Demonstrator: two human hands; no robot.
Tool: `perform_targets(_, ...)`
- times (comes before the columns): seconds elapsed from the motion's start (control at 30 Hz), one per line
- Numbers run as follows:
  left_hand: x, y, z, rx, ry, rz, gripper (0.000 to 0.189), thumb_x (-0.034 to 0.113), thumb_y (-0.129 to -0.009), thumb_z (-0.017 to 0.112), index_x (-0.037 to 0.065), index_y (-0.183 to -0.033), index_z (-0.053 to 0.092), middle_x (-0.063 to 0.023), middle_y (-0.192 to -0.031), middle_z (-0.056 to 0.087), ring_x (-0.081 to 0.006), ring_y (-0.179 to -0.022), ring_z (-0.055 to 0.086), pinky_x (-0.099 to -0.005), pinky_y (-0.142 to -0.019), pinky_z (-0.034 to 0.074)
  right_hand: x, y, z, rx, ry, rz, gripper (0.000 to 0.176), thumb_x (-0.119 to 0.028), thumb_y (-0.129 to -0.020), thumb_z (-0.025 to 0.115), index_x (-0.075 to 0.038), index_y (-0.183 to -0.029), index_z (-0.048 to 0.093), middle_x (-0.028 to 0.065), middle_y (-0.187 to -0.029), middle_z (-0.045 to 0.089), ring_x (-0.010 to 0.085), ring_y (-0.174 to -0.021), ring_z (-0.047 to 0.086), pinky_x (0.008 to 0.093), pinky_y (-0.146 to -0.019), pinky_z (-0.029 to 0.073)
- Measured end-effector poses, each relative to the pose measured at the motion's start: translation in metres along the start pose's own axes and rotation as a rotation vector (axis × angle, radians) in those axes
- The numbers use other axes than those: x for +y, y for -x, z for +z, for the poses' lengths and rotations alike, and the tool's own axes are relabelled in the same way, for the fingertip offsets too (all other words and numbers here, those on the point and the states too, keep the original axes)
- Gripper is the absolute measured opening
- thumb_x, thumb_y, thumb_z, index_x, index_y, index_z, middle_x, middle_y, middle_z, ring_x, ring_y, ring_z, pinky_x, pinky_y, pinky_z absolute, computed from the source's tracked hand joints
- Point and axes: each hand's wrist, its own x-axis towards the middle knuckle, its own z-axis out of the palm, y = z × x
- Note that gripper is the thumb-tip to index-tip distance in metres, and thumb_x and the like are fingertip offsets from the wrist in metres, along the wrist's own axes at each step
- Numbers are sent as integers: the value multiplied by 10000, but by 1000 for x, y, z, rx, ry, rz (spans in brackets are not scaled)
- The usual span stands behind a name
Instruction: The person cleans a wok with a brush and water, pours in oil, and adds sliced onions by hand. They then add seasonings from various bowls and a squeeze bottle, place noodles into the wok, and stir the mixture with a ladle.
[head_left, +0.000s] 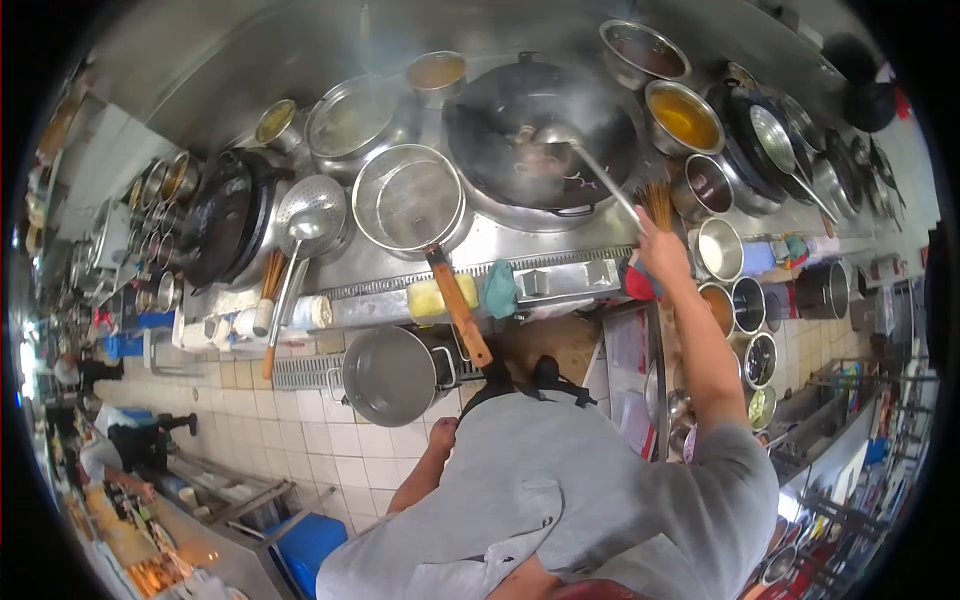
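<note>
My right hand is closed round the long handle of a metal ladle. The ladle's bowl rests inside a large black wok, among dark pieces of food, and steam rises there. Close to this hand stand a bamboo brush and a metal pot. Down by my side, my left hand is curled closed, with nothing visible in it. A large metal pot with side handles sits below the counter, nearest to it. Over the counter edge juts the wooden handle of a round strainer.
A perforated skimmer lies left of the strainer, near another black wok. Bowls line the back, one with yellow liquid. A yellow sponge and green cloth sit on the front ledge. Another person is far left.
</note>
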Motion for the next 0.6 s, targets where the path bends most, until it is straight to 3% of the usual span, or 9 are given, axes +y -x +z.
perform_targets(0.17, -28, 13, 10, 95, -60, 19, 409, 383, -973, 621, 9, -1114, 711, -133, -871, 720, -220, -738, 651, -408, -648, 512, 67, 5, 38, 204, -286, -22, 617, -209, -957, 632, -231, -1553, 472, 306, -1069, 707, 481, -962, 689, 554, -866, 535)
perform_targets(0.2, -26, 16, 9, 115, -55, 40, 420, 387, -974, 621, 3, -1118, 709, -149, -886, 729, -236, -756, 668, -421, -664, 520, 62, 8, 35, 247, -331, -48, 607, -214, -957, 635, -208, -1545, 484, 305, -1065, 708, 480, -968, 689, 547, -867, 536)
perform_targets(0.23, -24, 18, 9, 120, -92, 23, 411, 375, -977, 613, 1, -1117, 710, -153, -896, 734, -247, -749, 675, -428, -671, 525, 55, 10, 29, 170, -350, 1, 592, -217, -954, 645, -116, -1520, 508, 317, -1078, 703, 478, -1001, 691, 520, -891, 541)
perform_targets(0.3, -18, 20, 6, 126, -164, -9, 395, 353, -983, 597, -1, -1115, 712, -162, -915, 743, -270, -735, 690, -442, -685, 535, 33, 6, 35, 58, -538, 79, 595, -222, -953, 643, -76, -1513, 505, 322, -1145, 689, 451, -1066, 691, 494, -935, 534)
perform_targets(0.4, -35, 4, 2, 35, -313, 22, 387, 340, -985, 584, -4, -1101, 717, -172, -896, 744, -284, -679, 687, -442, -658, 537, -18, -11, 54, 260, -649, -174, 595, -222, -954, 643, -7, -1492, 505, 249, -1318, 670, 309, -1183, 681, 388, -1013, 512)
perform_targets(0.43, -41, 1, 7, 98, -98, -77, 334, 308, -966, 608, 10, -1048, 734, -147, -822, 726, -262, -626, 659, -425, -607, 523, -59, -10, 36, 174, -822, -144, 557, -208, -958, 647, -9, -1465, 533, 213, -1195, 703, 278, -1036, 705, 372, -906, 546)
perform_targets(0.5, -42, -7, 4, 56, -3, -87, 287, 276, -950, 622, 22, -1011, 743, -125, -784, 712, -240, -614, 643, -407, -582, 511, -135, -21, 18, -54, -1171, -83, 400, -173, -963, 655, -20, -1329, 608, 126, -925, 699, 206, -732, 672, 337, -663, 548)
perform_targets(0.57, -31, -9, 2, 115, 78, -99, 221, 221, -939, 622, 48, -969, 757, -93, -758, 699, -195, -596, 614, -371, -550, 489, -203, -55, 23, -243, -1445, -67, 167, -129, -963, 653, -47, -1107, 639, 39, -699, 586, 137, -500, 529, 306, -456, 448)
perform_targets(0.6, -26, -8, -7, 39, 41, -37, 224, 218, -936, 617, 55, -989, 761, -84, -755, 697, -177, -608, 621, -354, -548, 487, -240, -75, 31, -293, -1543, -82, 59, -105, -961, 649, -66, -996, 624, 3, -621, 512, 110, -424, 443, 293, -387, 379)
